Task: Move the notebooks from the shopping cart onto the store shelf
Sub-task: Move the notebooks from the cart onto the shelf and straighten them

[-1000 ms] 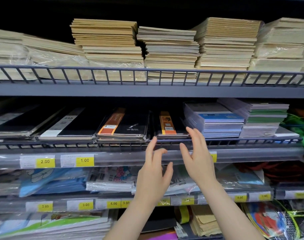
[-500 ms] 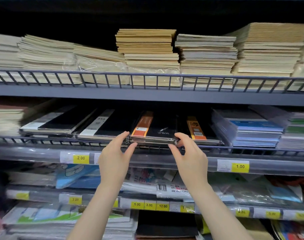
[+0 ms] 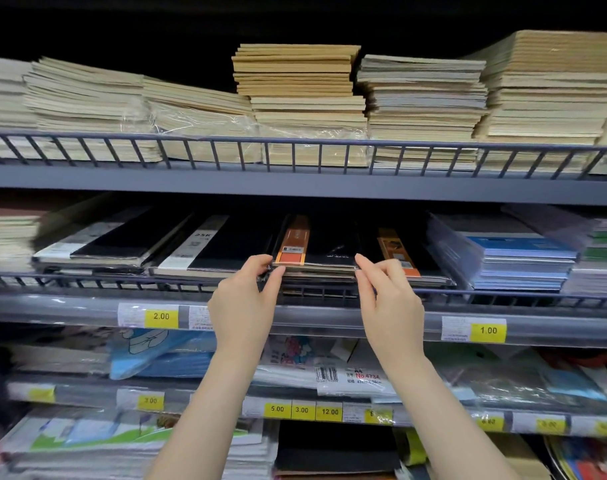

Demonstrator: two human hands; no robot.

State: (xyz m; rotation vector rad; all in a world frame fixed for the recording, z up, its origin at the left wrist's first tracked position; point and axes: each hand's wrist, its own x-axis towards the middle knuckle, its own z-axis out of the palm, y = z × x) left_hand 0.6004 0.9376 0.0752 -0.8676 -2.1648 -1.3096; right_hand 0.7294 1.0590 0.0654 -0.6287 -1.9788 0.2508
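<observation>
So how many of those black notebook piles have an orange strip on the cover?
2. One pile sits on the middle shelf between the left hand and right hand; the other lies just right of it. More may be hidden behind.

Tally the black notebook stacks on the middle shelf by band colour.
White band: 2, the leftmost stack and the 25K stack
Orange band: 2, the centre stack and the right stack
Total: 4
</observation>
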